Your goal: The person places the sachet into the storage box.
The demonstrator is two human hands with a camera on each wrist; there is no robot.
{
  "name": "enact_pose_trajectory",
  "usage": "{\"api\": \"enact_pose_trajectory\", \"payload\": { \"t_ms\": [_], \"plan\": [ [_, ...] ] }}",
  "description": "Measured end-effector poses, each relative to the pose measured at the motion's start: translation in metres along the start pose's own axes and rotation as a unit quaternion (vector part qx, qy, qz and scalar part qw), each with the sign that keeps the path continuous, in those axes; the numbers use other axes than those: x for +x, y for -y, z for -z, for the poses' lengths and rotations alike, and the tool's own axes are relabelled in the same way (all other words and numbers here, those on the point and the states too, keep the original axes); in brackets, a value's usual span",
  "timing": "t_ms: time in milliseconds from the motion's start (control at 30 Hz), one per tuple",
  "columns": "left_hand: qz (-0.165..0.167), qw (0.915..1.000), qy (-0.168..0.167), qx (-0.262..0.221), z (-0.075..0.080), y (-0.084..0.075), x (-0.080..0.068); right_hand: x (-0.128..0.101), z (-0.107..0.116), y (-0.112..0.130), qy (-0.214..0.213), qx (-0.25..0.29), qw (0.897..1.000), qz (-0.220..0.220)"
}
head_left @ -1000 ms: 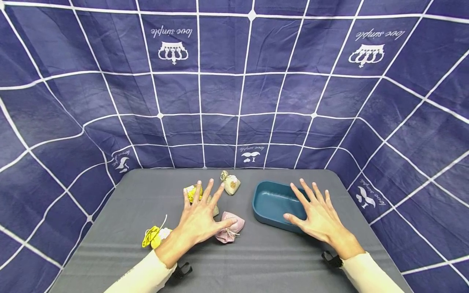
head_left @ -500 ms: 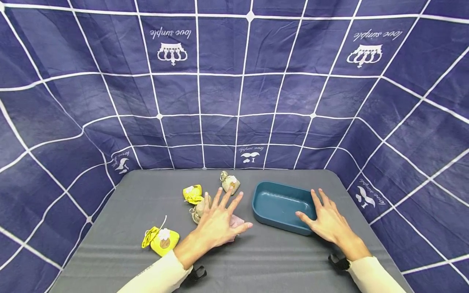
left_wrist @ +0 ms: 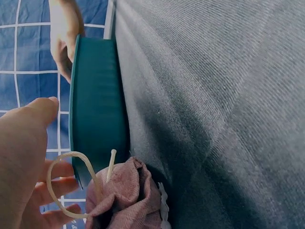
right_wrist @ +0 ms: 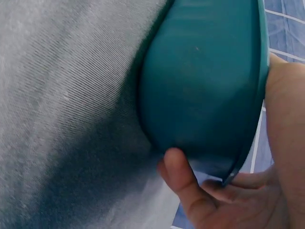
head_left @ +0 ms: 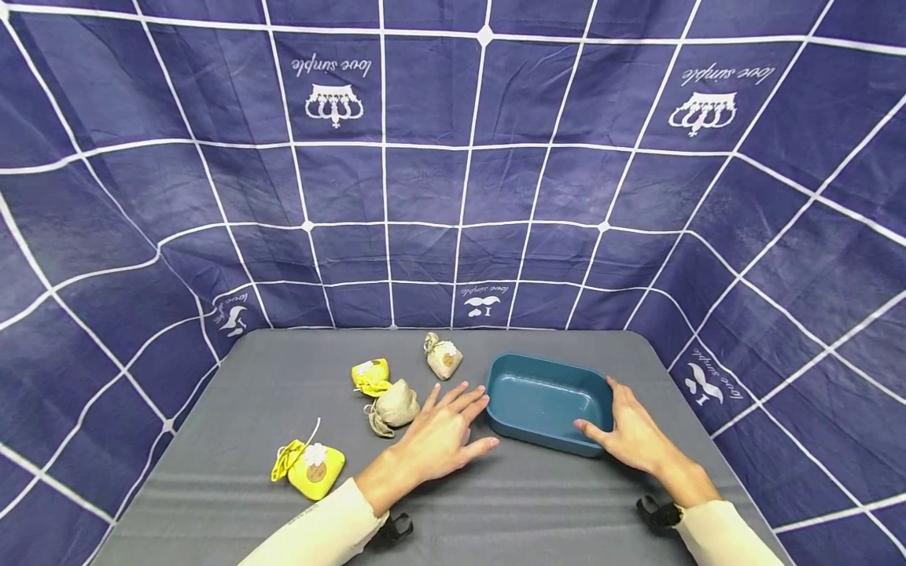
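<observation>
My right hand [head_left: 637, 432] grips the right end of a teal rectangular tub [head_left: 541, 444], its thumb over the rim and its fingers against the outside wall. From the right wrist view, one finger [right_wrist: 177, 167] lies low on the tub's wall [right_wrist: 205, 86]. My left hand [head_left: 439, 440] reaches towards the tub's left end with its fingers extended; whether it touches the rim cannot be told. A pink drawstring pouch [left_wrist: 128, 195] lies by the left hand in the left wrist view, and that hand hides it in the head view.
Left of the left hand lie a beige pouch [head_left: 396, 405], a small yellow pouch [head_left: 371, 377] and a larger yellow pouch [head_left: 316, 472]. Another beige pouch [head_left: 443, 358] sits farther back. Blue gridded cloth [head_left: 425, 181] walls in the grey table [head_left: 552, 511].
My left hand has moved right, off the yellow and beige pouches and over the pink one, towards the tub. My right hand has gone from above the tub to its right end and taken hold.
</observation>
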State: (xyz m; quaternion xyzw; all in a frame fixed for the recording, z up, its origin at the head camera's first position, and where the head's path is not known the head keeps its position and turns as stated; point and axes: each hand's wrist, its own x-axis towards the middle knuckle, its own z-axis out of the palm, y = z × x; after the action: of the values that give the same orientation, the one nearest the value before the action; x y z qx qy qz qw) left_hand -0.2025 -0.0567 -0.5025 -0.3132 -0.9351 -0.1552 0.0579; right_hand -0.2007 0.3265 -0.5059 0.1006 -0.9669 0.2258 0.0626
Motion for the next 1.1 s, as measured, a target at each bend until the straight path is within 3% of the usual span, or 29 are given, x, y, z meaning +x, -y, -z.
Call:
{"api": "enact_pose_trajectory", "payload": {
  "t_ms": [267, 433, 867, 1100],
  "plan": [
    [-0.014, 0.9998, -0.014, 0.002, 0.0, 0.006, -0.003, 0.002, 0.005, -0.001, 0.039, 0.019, 0.999, 0.004],
    [-0.015, 0.9995, -0.027, -0.005, 0.004, 0.008, -0.007, 0.009, 0.012, 0.0, 0.068, 0.022, 0.997, 0.031],
    [-0.01, 0.999, -0.04, 0.014, 0.01, 0.015, -0.024, 0.034, 0.005, 0.007, 0.088, 0.026, 0.995, 0.034],
    [-0.008, 0.9984, -0.051, 0.022, 0.015, 0.019, -0.033, 0.048, 0.003, 0.012, 0.094, 0.027, 0.994, 0.058]
  ]
}}
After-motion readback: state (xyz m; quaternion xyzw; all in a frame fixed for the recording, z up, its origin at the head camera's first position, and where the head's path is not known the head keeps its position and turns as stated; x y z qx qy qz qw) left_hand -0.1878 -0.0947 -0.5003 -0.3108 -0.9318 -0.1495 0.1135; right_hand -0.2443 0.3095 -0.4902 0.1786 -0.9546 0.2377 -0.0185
